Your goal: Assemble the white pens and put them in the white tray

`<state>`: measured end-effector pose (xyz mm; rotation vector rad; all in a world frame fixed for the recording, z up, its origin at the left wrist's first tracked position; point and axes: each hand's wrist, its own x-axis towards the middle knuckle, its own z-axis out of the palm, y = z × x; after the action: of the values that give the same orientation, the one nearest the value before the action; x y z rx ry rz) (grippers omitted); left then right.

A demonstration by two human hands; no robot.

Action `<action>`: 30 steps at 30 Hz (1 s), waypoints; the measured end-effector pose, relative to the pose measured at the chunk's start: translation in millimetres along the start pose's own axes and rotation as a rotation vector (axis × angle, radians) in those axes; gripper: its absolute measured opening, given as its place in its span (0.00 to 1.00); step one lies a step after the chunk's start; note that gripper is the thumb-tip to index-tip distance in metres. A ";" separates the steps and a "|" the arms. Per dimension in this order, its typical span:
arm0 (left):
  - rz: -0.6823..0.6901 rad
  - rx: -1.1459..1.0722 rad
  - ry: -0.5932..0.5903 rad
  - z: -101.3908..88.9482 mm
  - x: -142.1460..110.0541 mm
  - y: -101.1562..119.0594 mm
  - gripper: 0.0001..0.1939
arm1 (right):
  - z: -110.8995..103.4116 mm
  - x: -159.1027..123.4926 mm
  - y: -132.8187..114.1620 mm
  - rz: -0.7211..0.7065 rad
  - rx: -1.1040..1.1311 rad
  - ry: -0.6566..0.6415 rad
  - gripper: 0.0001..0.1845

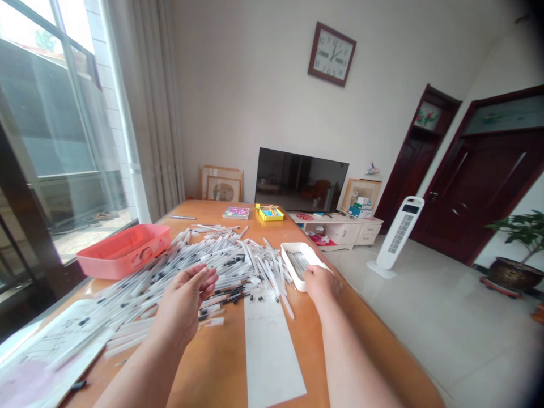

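Observation:
A large heap of clear-barrelled pens (221, 255) with black parts is spread over the wooden table. My left hand (187, 294) is over the near side of the heap, thumb and fingers drawn together; whatever they may pinch is hidden. My right hand (322, 281) is closed at the near right corner of a white tray (301, 285), seemingly gripping its rim; its fingertips are hidden. Several thin pens or refills (301, 260) lie lengthwise inside the tray. Between my forearms lies a long white paper strip (272, 351), with small black caps (255, 298) near its far end.
A pink plastic basket (123, 255) stands at the left. Papers (46, 351) with writing lie at the near left, partly under pens. Farther back are a booklet (236, 213), a yellow box (271, 214) and a lone pen (182, 217). The table's right edge runs beside my right arm.

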<state>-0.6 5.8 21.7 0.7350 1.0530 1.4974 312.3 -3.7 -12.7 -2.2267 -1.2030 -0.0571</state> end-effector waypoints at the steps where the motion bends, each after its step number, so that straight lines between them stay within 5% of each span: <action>1: 0.003 -0.008 -0.003 -0.4 -0.1 0.2 0.15 | -0.7 -0.3 -0.5 -0.006 0.002 0.019 0.14; 6: 0.006 -0.004 0.020 -3.1 1.8 2.0 0.15 | -9.1 -8.8 -12.9 -0.073 0.032 0.140 0.15; 10: 0.015 -0.007 0.051 -5.7 2.4 7.1 0.16 | -9.3 -30.2 -33.6 -0.302 0.190 0.181 0.11; 15: 0.044 0.003 0.083 -10.0 3.5 13.5 0.18 | 0.5 -71.1 -67.6 -0.690 0.337 -0.061 0.10; 20: 0.078 0.003 0.085 -15.1 7.0 15.0 0.21 | 5.5 -107.2 -92.4 -0.914 0.281 -0.263 0.12; 30: 0.129 0.176 0.117 -24.0 11.3 19.4 0.23 | 13.0 -134.6 -105.5 -1.007 0.136 -0.337 0.13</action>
<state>-32.2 11.6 28.4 0.8603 1.2581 1.5865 148.5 -54.4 -13.8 -1.3434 -2.3168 0.0042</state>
